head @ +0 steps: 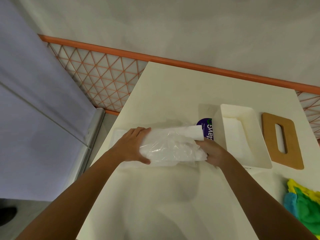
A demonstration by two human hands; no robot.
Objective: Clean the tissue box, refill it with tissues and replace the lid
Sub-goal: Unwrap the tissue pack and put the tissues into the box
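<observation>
Both hands are on the tissue pack (pixel 171 146), and it sits just above the white counter (pixel 173 94), a little left of centre. The left hand (pixel 133 146) has its grip wrapped round the left end, fingers over the far side and thumb tucked along the near edge. The right hand (pixel 213 153) has the right end; its grip closes on the loose, crinkled clear wrapping there, though the fingertips are hidden under the tissues. A flat white sheet pokes out of the pack's far right corner.

Right behind that corner there's a purple label (pixel 207 129) with white lettering, partly covered, so what it belongs to is hard to tell. Just beside it on the right is the white tissue box (pixel 256 144), lid off, open side up, resting on the counter. Further right again, close beside the box but apart from it, the brown lid (pixel 294 146) lies flat, its long slot showing.

Down at the near right edge sits a bundle of bright cloth (pixel 304 205), yellow, green and blue. Under the left hand, something low and white lies on the counter's left edge, too washed out to identify
</observation>
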